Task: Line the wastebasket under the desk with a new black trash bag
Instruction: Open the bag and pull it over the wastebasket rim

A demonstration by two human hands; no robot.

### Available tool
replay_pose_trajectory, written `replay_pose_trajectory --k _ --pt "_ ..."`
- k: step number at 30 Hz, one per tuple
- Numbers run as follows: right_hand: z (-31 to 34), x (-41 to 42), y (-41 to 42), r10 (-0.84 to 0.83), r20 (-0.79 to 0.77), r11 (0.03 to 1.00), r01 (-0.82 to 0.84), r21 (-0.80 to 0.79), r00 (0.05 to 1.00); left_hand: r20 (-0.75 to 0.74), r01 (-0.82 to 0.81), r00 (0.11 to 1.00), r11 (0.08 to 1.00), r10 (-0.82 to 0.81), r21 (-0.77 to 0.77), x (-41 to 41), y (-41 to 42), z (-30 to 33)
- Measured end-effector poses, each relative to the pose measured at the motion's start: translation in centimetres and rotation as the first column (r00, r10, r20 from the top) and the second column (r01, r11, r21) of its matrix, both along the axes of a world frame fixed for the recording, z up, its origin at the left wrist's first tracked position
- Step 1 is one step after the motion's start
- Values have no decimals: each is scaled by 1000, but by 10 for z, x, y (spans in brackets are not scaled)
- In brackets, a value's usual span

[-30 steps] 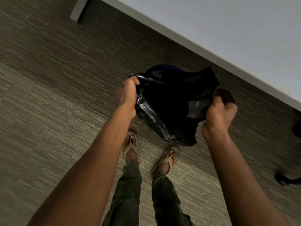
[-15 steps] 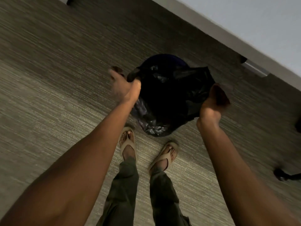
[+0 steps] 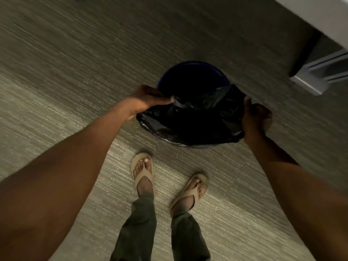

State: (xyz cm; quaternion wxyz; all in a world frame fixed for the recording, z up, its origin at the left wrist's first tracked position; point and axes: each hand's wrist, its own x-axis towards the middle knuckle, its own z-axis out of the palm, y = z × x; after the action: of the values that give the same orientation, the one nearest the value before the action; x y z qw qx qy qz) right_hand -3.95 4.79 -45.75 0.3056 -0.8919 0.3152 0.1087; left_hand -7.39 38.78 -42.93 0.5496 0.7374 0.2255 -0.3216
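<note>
A round dark blue wastebasket [image 3: 188, 65] stands on the carpet ahead of my feet, its far rim showing and its inside dark. A black trash bag [image 3: 190, 125] hangs over its near side and hides the near rim. My left hand [image 3: 148, 99] grips the bag's left edge at the basket's left rim. My right hand [image 3: 256, 117] holds the bag's right edge beside the basket's right side. The bag's mouth is stretched between both hands.
A white desk top [image 3: 323, 14] runs across the upper right corner. Its grey metal leg foot [image 3: 318, 76] rests on the carpet right of the basket. My two sandalled feet [image 3: 143, 172] stand just in front of the basket.
Both hands have lowered the bag down onto the basket's near side. The view has shifted so the basket's far rim and the desk's leg foot show more.
</note>
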Motion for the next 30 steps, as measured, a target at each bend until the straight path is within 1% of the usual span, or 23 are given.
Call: replay_pose_trajectory --k 1,2,3,5,7,9,10,12,15,17,19,22,24,26,30 --pt "-2 4 0 29 5 999 -29 -21 1000 -30 -19 999 1000 19 -5 5 4 -2" --pt "-5 8 -1 50 25 998 -49 -40 998 -61 -74 996 997 73 -22 10 9 -6" --pt "-7 13 -2 59 47 997 -56 -51 997 -103 -159 983 986 152 -59 15 13 -12" --pt "-12 23 -5 51 77 998 -48 -39 996 -161 -346 931 932 328 -105 25 22 -25" --pt "-20 35 -8 65 80 997 -61 -47 995 -121 -470 879 880 460 -67 38 28 -42" --pt "-28 48 -7 118 51 990 -113 -89 992 -44 -510 858 859 511 35 51 29 -58" --pt "-32 53 -5 143 27 986 -140 -96 989 -3 -499 865 861 501 97 57 28 -66" --pt "-39 62 -1 168 -27 981 -170 -92 985 99 -432 902 878 421 204 67 24 -78" --pt "-47 72 0 84 -50 995 -87 -53 995 186 -410 910 866 370 286 75 21 -93" --pt "-52 77 0 71 -14 997 -71 -43 997 231 -436 898 836 376 333 78 22 -101" --pt "-54 82 1 147 37 986 -144 -78 988 266 -447 891 819 369 360 84 24 -104" --pt "-55 95 -1 252 122 964 -238 -115 960 324 -465 874 817 362 341 100 26 -104" --pt "-56 105 -1 252 168 965 -235 -116 953 344 -473 867 814 362 337 113 29 -102" --pt "-58 114 0 229 187 972 -212 -104 956 334 -443 884 814 327 375 123 31 -102" --pt "-64 129 6 205 124 973 -189 -131 971 238 -347 936 794 259 498 132 31 -108"
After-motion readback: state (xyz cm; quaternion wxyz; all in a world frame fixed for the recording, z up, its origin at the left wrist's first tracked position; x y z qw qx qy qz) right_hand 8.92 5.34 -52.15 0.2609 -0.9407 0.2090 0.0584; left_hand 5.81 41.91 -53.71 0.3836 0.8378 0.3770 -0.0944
